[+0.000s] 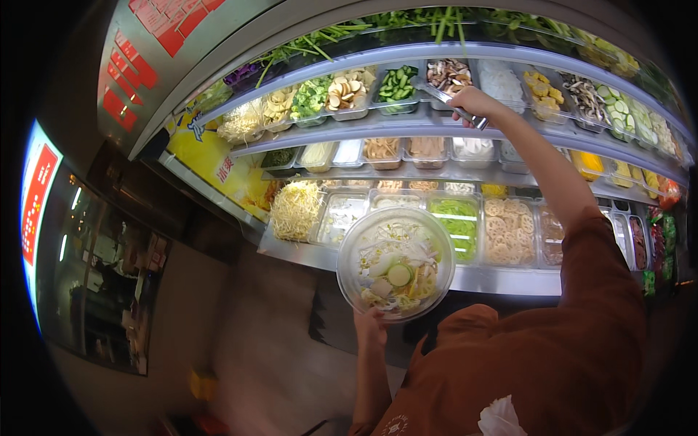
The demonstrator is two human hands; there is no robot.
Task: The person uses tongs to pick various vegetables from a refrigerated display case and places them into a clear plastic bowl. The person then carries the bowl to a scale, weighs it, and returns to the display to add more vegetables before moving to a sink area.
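Observation:
My left hand (369, 327) grips the near rim of a clear round bowl (350, 254), held at the front edge of the shelves. Inside it lie bean sprouts, a pale green round slice and other pale pieces. Reaching up to the upper shelf, my right hand (476, 106) is closed round metal tongs (438, 93). The tongs' tips lie between a tub of green cucumber pieces (397, 84) and a tub of sliced brown mushrooms (448, 74). Whether the tips hold anything cannot be made out.
Tiered shelves (502, 280) carry several clear tubs, among them broccoli (310, 99), lotus root slices (507, 231) and green strips (456, 218). Bean sprouts (297, 211) heap at the lower left. Leafy greens (443, 22) line the top. A lit screen (36, 218) stands far left.

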